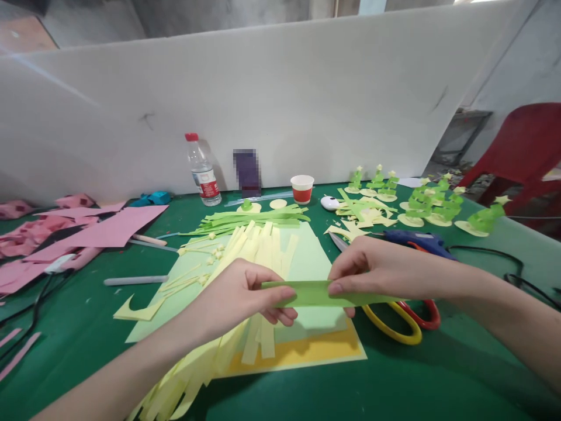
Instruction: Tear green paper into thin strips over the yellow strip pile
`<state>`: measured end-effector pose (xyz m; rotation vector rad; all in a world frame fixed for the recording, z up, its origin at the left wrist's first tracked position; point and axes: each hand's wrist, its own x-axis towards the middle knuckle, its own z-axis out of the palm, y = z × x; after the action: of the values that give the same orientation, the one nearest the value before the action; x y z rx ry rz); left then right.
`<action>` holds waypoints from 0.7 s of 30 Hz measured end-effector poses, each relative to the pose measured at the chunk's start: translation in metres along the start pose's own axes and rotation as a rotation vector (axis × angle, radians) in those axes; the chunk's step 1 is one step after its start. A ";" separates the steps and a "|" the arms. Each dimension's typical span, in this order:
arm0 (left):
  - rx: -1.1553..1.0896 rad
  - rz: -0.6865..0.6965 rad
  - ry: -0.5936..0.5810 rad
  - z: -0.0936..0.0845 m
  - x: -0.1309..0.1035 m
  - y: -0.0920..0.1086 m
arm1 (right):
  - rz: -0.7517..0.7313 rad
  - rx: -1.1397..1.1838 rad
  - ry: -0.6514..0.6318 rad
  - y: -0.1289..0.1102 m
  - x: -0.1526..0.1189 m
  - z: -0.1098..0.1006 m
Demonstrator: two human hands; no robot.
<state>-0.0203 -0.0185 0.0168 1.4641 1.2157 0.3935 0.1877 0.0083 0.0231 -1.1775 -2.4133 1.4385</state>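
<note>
A green paper strip [311, 293] is stretched level between my two hands. My left hand [258, 292] pinches its left end between thumb and fingers. My right hand [362, 269] grips it farther right, thumb in front, and the strip's right end runs on under that hand. Beneath them lie pale green sheets [307, 257] on a yellow-orange sheet [302, 352], with a bundle of pale yellow strips [236, 251] across them. Scissors with yellow and red handles [394, 324] lie under my right hand.
Behind the sheets are green strips [258, 219], a bottle [205, 175] and a paper cup [302, 189]. At the right stand several green paper ornaments with stars [416, 204], near a blue glue gun [414, 240] and its cord. Pink paper [105, 228] lies at the left.
</note>
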 end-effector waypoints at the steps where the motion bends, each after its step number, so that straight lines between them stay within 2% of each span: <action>1: -0.030 -0.012 0.006 0.000 0.000 0.000 | 0.004 0.015 -0.006 0.000 0.000 0.000; 8: -0.111 -0.034 -0.012 -0.003 0.001 -0.001 | 0.064 0.020 0.021 -0.003 -0.003 -0.001; 21: -0.178 -0.067 -0.027 -0.002 0.000 0.001 | 0.079 0.002 0.014 -0.006 -0.004 0.000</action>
<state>-0.0211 -0.0177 0.0184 1.2693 1.1736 0.4243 0.1876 0.0042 0.0293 -1.2916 -2.3813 1.4479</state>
